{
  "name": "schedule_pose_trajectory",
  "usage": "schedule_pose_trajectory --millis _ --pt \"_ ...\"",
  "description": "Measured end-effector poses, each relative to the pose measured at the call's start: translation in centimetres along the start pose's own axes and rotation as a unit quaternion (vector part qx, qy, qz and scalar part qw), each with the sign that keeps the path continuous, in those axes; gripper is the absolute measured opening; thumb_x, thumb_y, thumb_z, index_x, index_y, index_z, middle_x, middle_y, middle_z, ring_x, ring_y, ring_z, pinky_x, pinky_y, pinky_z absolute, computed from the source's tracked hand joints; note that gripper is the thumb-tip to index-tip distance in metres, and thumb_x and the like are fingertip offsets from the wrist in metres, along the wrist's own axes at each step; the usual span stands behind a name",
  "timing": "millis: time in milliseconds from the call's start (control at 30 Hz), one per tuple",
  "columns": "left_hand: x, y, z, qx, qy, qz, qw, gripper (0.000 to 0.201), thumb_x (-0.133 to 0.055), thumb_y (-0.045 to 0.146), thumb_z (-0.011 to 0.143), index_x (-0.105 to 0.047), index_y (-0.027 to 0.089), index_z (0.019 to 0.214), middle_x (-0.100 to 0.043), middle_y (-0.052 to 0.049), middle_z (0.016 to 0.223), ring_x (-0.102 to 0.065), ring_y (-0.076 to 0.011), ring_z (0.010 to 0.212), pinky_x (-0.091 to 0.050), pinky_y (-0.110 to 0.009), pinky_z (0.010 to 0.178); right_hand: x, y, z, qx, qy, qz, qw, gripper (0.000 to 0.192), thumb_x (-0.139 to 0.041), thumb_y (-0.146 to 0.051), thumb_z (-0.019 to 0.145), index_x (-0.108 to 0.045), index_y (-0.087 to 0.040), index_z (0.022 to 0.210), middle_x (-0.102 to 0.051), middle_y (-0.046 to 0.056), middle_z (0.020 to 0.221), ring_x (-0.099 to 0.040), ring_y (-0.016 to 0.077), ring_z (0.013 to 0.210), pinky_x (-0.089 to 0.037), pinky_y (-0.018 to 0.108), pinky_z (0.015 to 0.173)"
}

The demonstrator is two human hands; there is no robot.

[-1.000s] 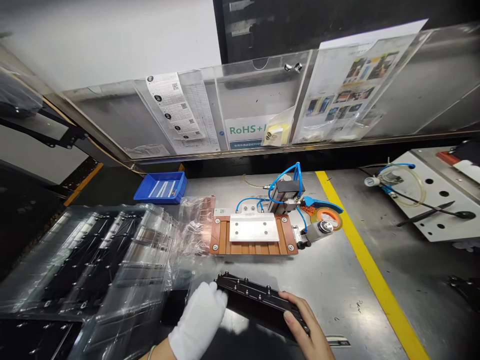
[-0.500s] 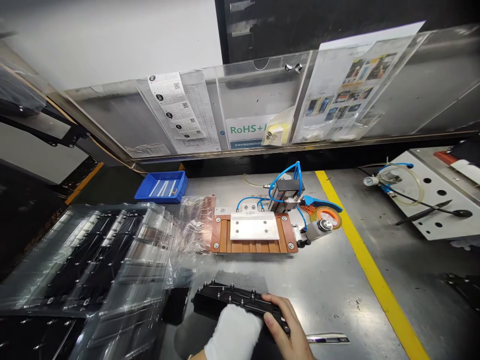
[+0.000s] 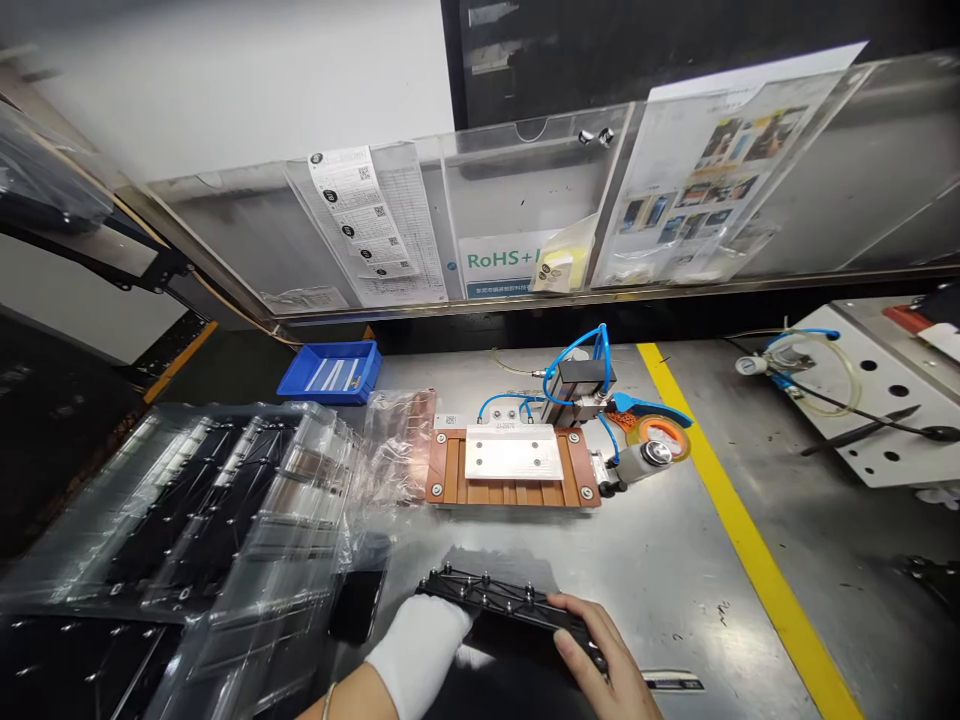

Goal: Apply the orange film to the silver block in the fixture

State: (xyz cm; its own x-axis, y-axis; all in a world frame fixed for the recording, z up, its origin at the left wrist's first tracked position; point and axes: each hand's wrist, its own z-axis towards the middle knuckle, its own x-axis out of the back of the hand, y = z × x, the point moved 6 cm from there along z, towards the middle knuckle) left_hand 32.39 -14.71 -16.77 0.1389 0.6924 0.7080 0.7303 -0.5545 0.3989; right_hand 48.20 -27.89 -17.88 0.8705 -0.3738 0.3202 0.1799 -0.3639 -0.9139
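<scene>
A long black plastic part with metal studs and ribs along its upper side is held tilted just above the bench. My right hand, bare, grips its right end, thumb on the near side and fingers over the top. At its left end is my left hand in a white glove, closed against the near side; its fingertips are hidden. Beyond the part stands a fixture with a white metal plate on a brown base. A black phone lies left of my gloved hand.
Clear plastic trays with black parts fill the left. A blue bin sits behind them. Right of the fixture are a bottle and orange tape. A cutter knife lies near my right hand; yellow tape crosses the bench.
My gloved left hand has moved from the middle of the black part to its left end. The part and my right hand have shifted slightly right in view.
</scene>
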Motion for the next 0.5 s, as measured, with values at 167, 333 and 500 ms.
schedule_pose_trajectory --millis 167,333,500 --pt "0.7 1.7 -1.1 0.065 -0.077 0.145 0.984 0.016 -0.064 0.002 0.074 -0.075 0.004 0.086 -0.074 -0.024 0.086 -0.070 -0.0403 0.094 -0.054 -0.051 0.084 -0.2 -0.2 0.1 -0.007 -0.018 0.005 1.000 0.040 -0.047 -0.061 0.094 -0.063 -0.031 0.115 -0.061 0.001 0.120 -0.054 0.0218 0.119 -0.044 0.026 0.098" --pt "3.5 0.9 -5.2 0.113 -0.050 0.159 0.980 0.026 -0.052 0.013 0.083 -0.074 0.017 0.097 -0.075 -0.013 0.081 -0.071 -0.0337 0.081 -0.055 -0.046 0.075 1.7 -0.2 0.1 0.011 0.010 -0.034 0.999 0.045 -0.045 -0.066 0.093 -0.061 -0.031 0.118 -0.056 0.004 0.122 -0.054 0.0244 0.116 -0.047 0.029 0.092" --pt "2.4 0.5 -6.9 0.093 -0.016 -0.407 0.909 0.050 -0.051 0.062 0.083 -0.064 0.033 0.121 -0.074 -0.003 0.101 -0.067 -0.0215 0.085 -0.053 -0.034 0.080 2.8 -0.3 -0.7 0.067 0.076 -0.090 0.991 0.049 -0.040 -0.067 0.096 -0.052 -0.034 0.131 -0.046 0.008 0.132 -0.049 0.0322 0.123 -0.045 0.043 0.097"
